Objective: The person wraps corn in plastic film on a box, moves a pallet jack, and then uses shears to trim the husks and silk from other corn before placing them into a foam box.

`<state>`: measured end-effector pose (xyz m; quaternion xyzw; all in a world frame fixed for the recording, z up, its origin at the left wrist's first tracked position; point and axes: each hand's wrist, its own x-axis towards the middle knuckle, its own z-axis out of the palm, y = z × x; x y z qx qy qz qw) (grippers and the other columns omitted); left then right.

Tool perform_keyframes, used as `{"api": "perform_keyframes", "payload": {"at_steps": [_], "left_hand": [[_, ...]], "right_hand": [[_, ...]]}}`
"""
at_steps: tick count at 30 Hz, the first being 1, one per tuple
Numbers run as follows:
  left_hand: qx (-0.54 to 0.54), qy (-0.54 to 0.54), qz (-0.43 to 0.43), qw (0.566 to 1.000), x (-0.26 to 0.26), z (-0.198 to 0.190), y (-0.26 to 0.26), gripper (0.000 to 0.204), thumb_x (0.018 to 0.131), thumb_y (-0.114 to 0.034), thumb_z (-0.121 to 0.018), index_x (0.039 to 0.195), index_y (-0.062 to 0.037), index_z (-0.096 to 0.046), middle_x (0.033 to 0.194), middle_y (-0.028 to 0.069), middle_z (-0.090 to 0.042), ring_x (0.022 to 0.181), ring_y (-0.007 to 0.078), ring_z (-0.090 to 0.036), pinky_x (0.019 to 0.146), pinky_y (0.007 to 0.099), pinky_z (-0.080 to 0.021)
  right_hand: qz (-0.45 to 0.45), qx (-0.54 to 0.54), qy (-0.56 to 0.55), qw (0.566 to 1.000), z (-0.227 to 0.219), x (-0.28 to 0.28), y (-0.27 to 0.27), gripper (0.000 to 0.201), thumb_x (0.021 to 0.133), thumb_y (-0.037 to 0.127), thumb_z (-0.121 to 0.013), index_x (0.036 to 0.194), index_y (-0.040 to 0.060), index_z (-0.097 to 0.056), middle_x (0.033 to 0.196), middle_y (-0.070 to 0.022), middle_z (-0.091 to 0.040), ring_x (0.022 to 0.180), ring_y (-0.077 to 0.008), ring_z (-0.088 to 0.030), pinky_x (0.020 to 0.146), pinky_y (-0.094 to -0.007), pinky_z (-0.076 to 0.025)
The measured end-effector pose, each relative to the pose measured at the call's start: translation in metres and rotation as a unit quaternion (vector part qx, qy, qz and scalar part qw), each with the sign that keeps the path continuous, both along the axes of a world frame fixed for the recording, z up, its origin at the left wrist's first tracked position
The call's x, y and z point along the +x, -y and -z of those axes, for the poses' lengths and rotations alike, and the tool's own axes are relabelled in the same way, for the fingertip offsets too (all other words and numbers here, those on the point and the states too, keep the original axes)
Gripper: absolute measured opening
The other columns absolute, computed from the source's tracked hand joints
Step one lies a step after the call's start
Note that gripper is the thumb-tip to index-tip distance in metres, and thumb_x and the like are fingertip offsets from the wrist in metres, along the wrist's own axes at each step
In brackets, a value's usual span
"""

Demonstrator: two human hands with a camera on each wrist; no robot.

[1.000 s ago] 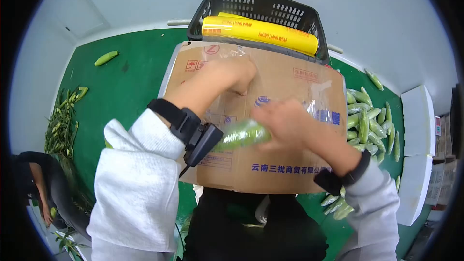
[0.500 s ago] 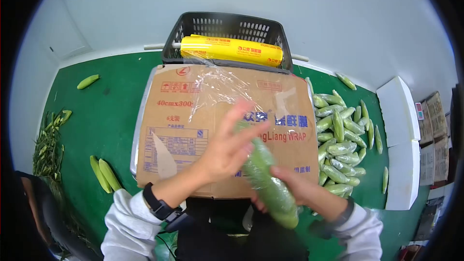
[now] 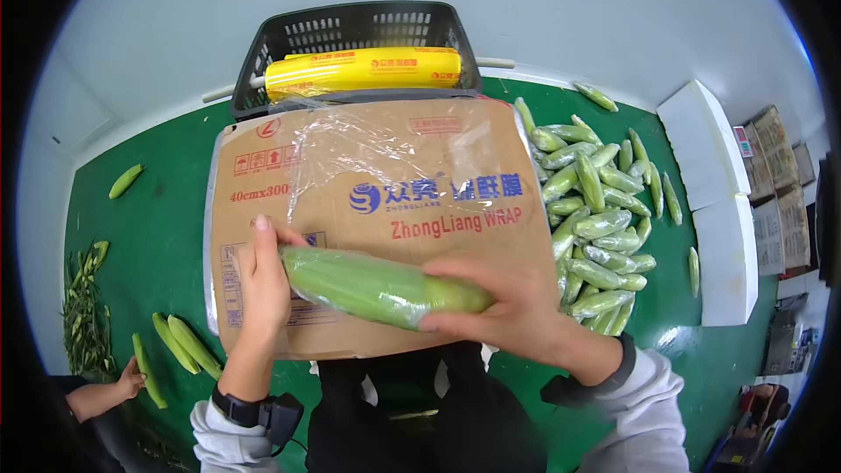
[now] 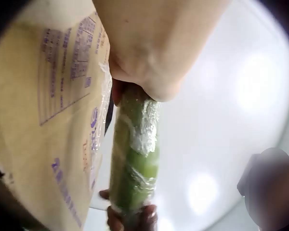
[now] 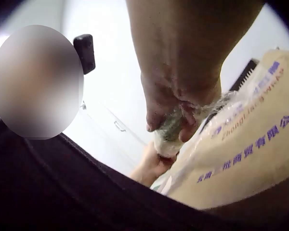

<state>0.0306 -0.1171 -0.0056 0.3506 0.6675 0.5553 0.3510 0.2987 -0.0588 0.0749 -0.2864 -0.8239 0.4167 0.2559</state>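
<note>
A husked-green corn cob in clear film (image 3: 359, 285) lies crosswise over the near part of the cardboard box (image 3: 350, 158). Its right end is gripped by my right hand (image 3: 508, 298), thumb on the near side and fingers over the far side. My left hand (image 3: 265, 285) touches the left end, palm against it and fingers pointing upward. In the left wrist view the wrapped cob (image 4: 135, 149) runs between both hands. The right wrist view shows my right hand (image 5: 176, 101) around the cob; its far end is mostly hidden. Loose film (image 3: 350, 136) lies over the box top.
Behind the box, a black crate (image 3: 359, 22) holds yellow film rolls (image 3: 363, 70). Several wrapped cobs (image 3: 604, 224) are piled right, beside white foam blocks (image 3: 723, 258). Unwrapped cobs (image 3: 194, 346) lie left, near husks (image 3: 86, 315) and another person's hand (image 3: 131, 378).
The cob has turned from slanting toward me to lying crosswise over the box. My left hand has moved left to its end; my right hand still holds the other end. The view has shifted right.
</note>
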Motion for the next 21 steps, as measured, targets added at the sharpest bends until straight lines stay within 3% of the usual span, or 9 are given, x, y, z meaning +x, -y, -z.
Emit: {"api": "perform_keyframes", "payload": {"at_steps": [4, 6, 8, 11, 13, 14, 17, 19, 21], "left_hand": [[-0.229, 0.206, 0.161, 0.938, 0.03, -0.045, 0.025, 0.058, 0.098, -0.052, -0.028, 0.094, -0.0014, -0.056, 0.055, 0.0031, -0.05, 0.037, 0.0134, -0.042, 0.033, 0.0247, -0.033], [-0.294, 0.267, 0.235, 0.887, 0.042, -0.045, 0.029, 0.06, 0.097, -0.054, -0.028, 0.1, -0.0006, -0.055, 0.058, 0.0044, -0.052, 0.037, 0.0135, -0.042, 0.034, 0.0248, -0.033], [-0.34, 0.339, 0.267, 0.835, 0.042, -0.038, 0.037, 0.062, 0.096, -0.055, -0.029, 0.107, 0.0006, -0.052, 0.065, 0.006, -0.054, 0.043, 0.0139, -0.046, 0.039, 0.0252, -0.039], [-0.073, 0.158, 0.293, 0.94, 0.06, -0.041, 0.04, 0.07, 0.092, -0.062, -0.036, 0.12, 0.0014, -0.046, 0.078, 0.0077, -0.056, 0.053, 0.0135, -0.051, 0.052, 0.0268, -0.045], [0.005, -0.079, 0.345, 0.935, 0.066, -0.053, 0.031, 0.081, 0.087, -0.067, -0.04, 0.128, 0.0028, -0.04, 0.091, 0.0085, -0.057, 0.065, 0.0132, -0.055, 0.063, 0.0271, -0.047], [-0.007, -0.053, 0.371, 0.927, 0.072, -0.071, 0.023, 0.082, 0.086, -0.067, -0.041, 0.129, 0.0031, -0.039, 0.09, 0.0081, -0.058, 0.066, 0.0138, -0.056, 0.064, 0.0275, -0.048], [-0.132, 0.087, 0.488, 0.859, 0.08, -0.096, -0.005, 0.067, 0.092, -0.055, -0.043, 0.131, -0.0011, -0.04, 0.091, 0.0102, -0.062, 0.081, 0.0203, -0.063, 0.071, 0.0337, -0.05], [-0.227, -0.011, 0.507, 0.831, 0.09, -0.105, -0.018, 0.059, 0.093, -0.048, -0.046, 0.132, -0.0033, -0.04, 0.09, 0.0117, -0.064, 0.085, 0.0245, -0.065, 0.074, 0.0367, -0.05], [-0.094, -0.225, 0.505, 0.828, 0.096, -0.115, -0.018, 0.046, 0.09, -0.029, -0.056, 0.127, -0.0039, -0.046, 0.102, 0.0161, -0.062, 0.095, 0.0304, -0.063, 0.078, 0.0384, -0.05]], "right_hand": [[0.078, 0.132, -0.309, 0.939, -0.019, 0.0, -0.015, 0.027, 0.089, 0.023, -0.057, 0.1, -0.0003, -0.065, 0.089, -0.0134, -0.067, 0.074, -0.0205, -0.064, 0.071, -0.0288, -0.05], [0.122, 0.029, -0.442, 0.888, -0.032, -0.019, -0.013, 0.033, 0.095, 0.028, -0.046, 0.1, -0.0002, -0.062, 0.081, -0.0108, -0.066, 0.064, -0.0197, -0.062, 0.065, -0.0248, -0.049], [0.102, -0.111, -0.455, 0.878, -0.042, -0.024, -0.014, 0.042, 0.098, 0.038, -0.035, 0.101, 0.0016, -0.054, 0.071, -0.0097, -0.06, 0.059, -0.0203, -0.059, 0.062, -0.0286, -0.049], [0.015, -0.185, -0.478, 0.858, -0.031, -0.004, -0.039, 0.05, 0.097, 0.053, -0.027, 0.103, 0.0061, -0.043, 0.061, -0.0102, -0.052, 0.059, -0.0218, -0.055, 0.065, -0.0397, -0.051], [0.036, -0.254, -0.596, 0.761, -0.028, 0.003, -0.056, 0.051, 0.095, 0.058, -0.029, 0.102, 0.0087, -0.042, 0.062, -0.009, -0.05, 0.06, -0.0207, -0.054, 0.068, -0.0403, -0.051], [0.13, -0.251, -0.58, 0.764, -0.033, 0.002, -0.05, 0.059, 0.089, 0.065, -0.036, 0.11, 0.0104, -0.043, 0.073, -0.0098, -0.056, 0.068, -0.023, -0.058, 0.072, -0.0418, -0.051], [0.125, -0.274, -0.514, 0.803, -0.006, -0.011, -0.008, 0.071, 0.083, 0.07, -0.043, 0.12, 0.0097, -0.041, 0.085, -0.0111, -0.06, 0.078, -0.0254, -0.06, 0.073, -0.0429, -0.051], [0.118, -0.348, -0.463, 0.807, 0.026, 0.012, 0.0, 0.078, 0.079, 0.074, -0.046, 0.122, 0.0083, -0.044, 0.093, -0.0125, -0.061, 0.087, -0.0265, -0.06, 0.076, -0.043, -0.05], [0.233, -0.544, -0.495, 0.637, 0.059, 0.064, -0.023, 0.07, 0.082, 0.071, -0.043, 0.109, 0.0063, -0.053, 0.091, -0.0123, -0.06, 0.088, -0.0261, -0.059, 0.078, -0.0413, -0.049]]}}
